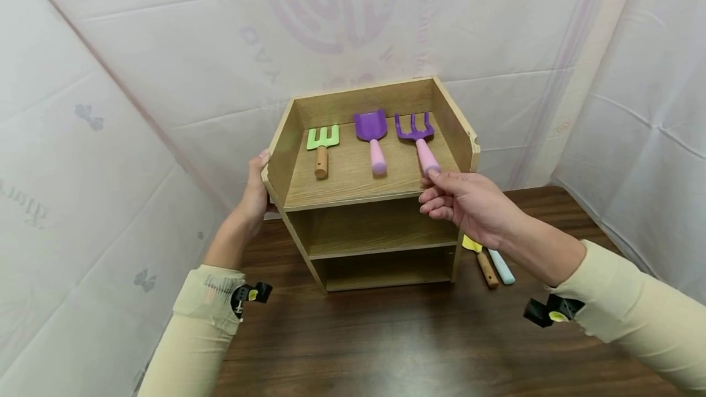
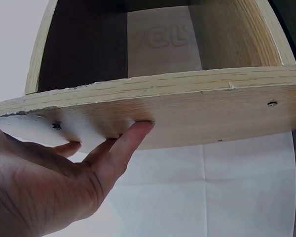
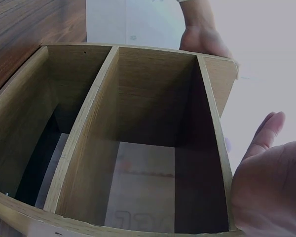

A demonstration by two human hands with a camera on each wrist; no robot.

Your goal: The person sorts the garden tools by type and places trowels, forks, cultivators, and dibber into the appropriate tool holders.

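A small wooden shelf unit (image 1: 380, 201) stands on the table with three toy garden tools on its top board. These are a green fork with a wooden handle (image 1: 322, 151), a purple shovel with a pink handle (image 1: 373, 139) and a purple fork with a pink handle (image 1: 425, 151). My right hand (image 1: 477, 204) pinches the end of the purple fork's handle at the board's right front; in the right wrist view the fingertips are hidden behind the shelf. My left hand (image 1: 255, 192) rests against the shelf's left side, and its fingers (image 2: 133, 140) press on the outer panel.
A yellow-headed tool with a wooden handle (image 1: 488, 269) and a tool with a light blue handle (image 1: 502, 267) lie on the dark wooden table (image 1: 386, 336), right of the shelf. White sheeting (image 1: 220, 66) hangs behind and at both sides. The shelf has two open compartments below its top.
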